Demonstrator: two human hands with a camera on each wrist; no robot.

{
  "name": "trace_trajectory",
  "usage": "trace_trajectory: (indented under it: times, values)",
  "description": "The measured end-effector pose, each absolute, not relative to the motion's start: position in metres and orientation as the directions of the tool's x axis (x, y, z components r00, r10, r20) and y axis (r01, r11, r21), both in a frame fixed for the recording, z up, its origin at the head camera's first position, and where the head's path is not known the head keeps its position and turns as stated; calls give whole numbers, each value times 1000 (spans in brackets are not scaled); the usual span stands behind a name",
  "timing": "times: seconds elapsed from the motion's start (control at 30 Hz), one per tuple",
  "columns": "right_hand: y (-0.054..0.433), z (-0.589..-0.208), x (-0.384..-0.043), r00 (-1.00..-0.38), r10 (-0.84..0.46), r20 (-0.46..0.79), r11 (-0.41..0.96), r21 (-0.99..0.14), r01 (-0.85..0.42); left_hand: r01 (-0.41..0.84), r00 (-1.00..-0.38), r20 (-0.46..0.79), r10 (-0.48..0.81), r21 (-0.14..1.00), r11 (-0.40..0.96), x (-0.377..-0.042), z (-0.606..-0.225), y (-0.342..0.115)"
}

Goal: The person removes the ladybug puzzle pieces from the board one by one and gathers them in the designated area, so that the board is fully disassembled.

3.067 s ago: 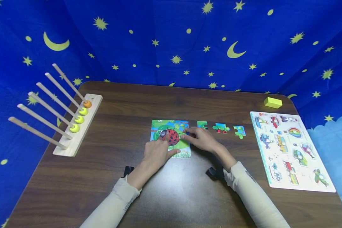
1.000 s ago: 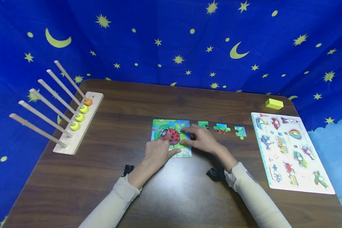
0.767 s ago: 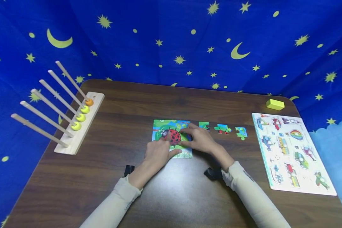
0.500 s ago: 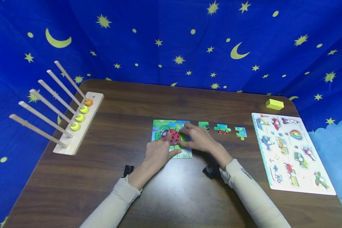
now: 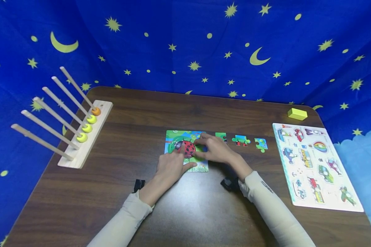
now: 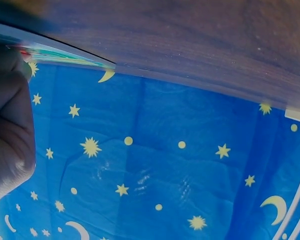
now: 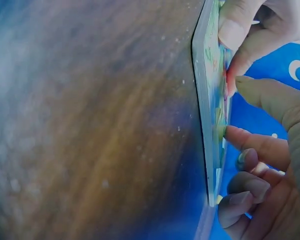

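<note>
A ladybug jigsaw puzzle [image 5: 172, 136] lies flat at the middle of the table in the head view. My left hand [image 5: 171, 165] rests on it, index finger extended onto the red ladybug and thumb stretched along the lower part. From the right, my right hand [image 5: 217, 148] reaches over the puzzle's right edge. Its thumb and index fingertips stand apart at the puzzle's surface, also in the right wrist view, where the tray edge [image 7: 204, 100] shows side-on. In the left wrist view, my left hand covers part of the puzzle [image 6: 72, 56].
Three loose jigsaw pieces lie in a row right of the puzzle: one [image 5: 221, 135], a second [image 5: 242, 140] and a third [image 5: 261, 144]. Further right are a vehicle peg board [image 5: 323, 188] and a yellow block [image 5: 297, 114]. A wooden peg rack [image 5: 85, 151] with rings stands left.
My right hand has shifted slightly left over the puzzle, its thumb and index finger now nearer the ladybug. The left hand keeps its place, and the loose pieces lie as before.
</note>
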State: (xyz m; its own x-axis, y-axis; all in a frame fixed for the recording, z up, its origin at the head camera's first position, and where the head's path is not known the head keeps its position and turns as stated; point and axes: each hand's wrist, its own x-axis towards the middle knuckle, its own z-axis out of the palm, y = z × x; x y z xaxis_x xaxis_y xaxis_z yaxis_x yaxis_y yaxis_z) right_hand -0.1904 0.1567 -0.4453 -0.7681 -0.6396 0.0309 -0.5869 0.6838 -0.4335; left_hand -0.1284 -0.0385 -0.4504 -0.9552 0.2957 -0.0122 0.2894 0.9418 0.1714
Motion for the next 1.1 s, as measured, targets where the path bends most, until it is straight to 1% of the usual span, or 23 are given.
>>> trace_trajectory:
  times: [0.27, 0.4, 0.57, 0.7, 0.9, 1.0, 1.1]
  values:
    - [160, -447, -190, -798, -599, 68, 654, -534, -536, 301, -952, 0, 305, 170, 938, -128, -450, -39]
    - [160, -447, -191, -792, -604, 91, 642, -532, -551, 302, -952, 6, 305, 168, 938, -128, -451, -39]
    - [159, -447, -190, -790, -607, 83, 645, -528, -552, 299, -953, 1, 303, 160, 941, -128, -451, -39]
    - [160, -448, -190, -801, -594, 74, 646, -550, -530, 301, -952, 0, 305, 159, 940, -128, -450, -39]
    - [162, -449, -192, -806, -585, 89, 605, -614, -507, 294, -955, 2, 297, 162, 942, -128, -451, -38]
    - [164, -449, -192, -813, -577, 70, 602, -637, -482, 294, -954, -2, 298, 161, 942, -128, -452, -38]
    - [167, -449, -191, -820, -570, 47, 619, -632, -466, 297, -954, -4, 301, 152, 943, -128, -452, -38]
